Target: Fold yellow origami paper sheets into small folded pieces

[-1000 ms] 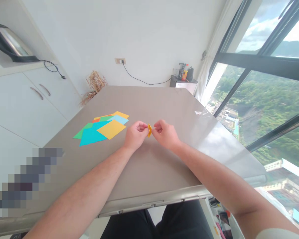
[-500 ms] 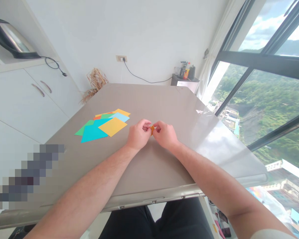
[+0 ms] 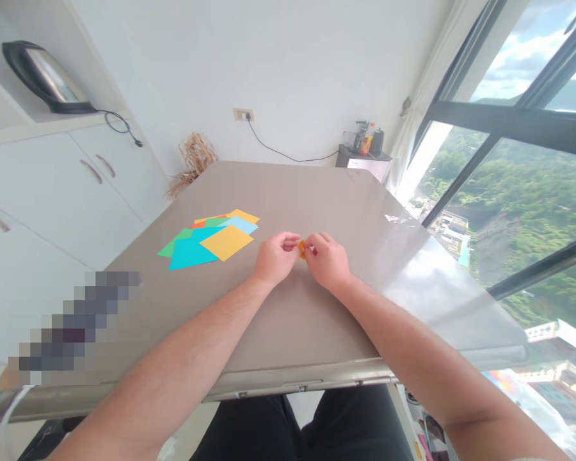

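A small folded piece of orange paper [image 3: 301, 248] sits between my two hands just above the grey table [image 3: 317, 192]. My left hand [image 3: 275, 257] pinches its left side with curled fingers. My right hand [image 3: 329, 259] pinches its right side, fingers pressed together over it, so most of the paper is hidden. To the left of my hands lies a fan of coloured paper sheets [image 3: 211, 238]: yellow, teal, green, light blue and orange.
White cabinets [image 3: 52, 192] stand along the left, with a black appliance [image 3: 45, 77] and its cord on top. Dried grass [image 3: 194, 157] sits at the table's far left corner. A small cabinet with bottles [image 3: 365, 150] stands at the back. Large windows [image 3: 523, 160] fill the right.
My hands have closed in on the orange paper, which showed more a second ago and is now nearly covered. The view has shifted slightly; the paper sheets have not moved.
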`<state>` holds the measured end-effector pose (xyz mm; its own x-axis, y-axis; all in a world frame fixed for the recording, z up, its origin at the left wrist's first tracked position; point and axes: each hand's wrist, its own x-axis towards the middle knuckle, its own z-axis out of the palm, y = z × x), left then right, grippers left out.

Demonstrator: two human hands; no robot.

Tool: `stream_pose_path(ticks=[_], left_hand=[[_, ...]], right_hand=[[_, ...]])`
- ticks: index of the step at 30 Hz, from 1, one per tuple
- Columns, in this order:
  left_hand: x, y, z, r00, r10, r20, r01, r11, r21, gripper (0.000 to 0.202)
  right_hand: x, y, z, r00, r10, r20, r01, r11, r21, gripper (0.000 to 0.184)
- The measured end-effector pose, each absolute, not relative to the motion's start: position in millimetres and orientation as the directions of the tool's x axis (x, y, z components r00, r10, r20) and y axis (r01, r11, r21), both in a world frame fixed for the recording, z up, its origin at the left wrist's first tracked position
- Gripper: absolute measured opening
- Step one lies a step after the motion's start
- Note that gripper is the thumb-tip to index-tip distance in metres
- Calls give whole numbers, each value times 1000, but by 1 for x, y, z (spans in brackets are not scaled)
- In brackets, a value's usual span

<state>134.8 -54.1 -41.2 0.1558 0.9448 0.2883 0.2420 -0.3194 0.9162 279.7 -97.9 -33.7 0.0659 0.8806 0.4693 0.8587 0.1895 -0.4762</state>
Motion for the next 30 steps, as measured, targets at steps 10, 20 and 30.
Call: stream_pose_path(ticks=[10,20,30], left_hand=[[141,-61,-38,202,937,286,93,-309,946,29],[139,-62,-37,253,955,157,-122,-129,984,27],[139,-65,-29,217,971,99,-123,-73,990,30]], right_hand=[[282,-98,-34,170,840,515,778,207,-593,16],[280,-99,-25,250,863,439,760,106,-641,18],[279,-101,-24,166,903,395,793,116,-598,21]])
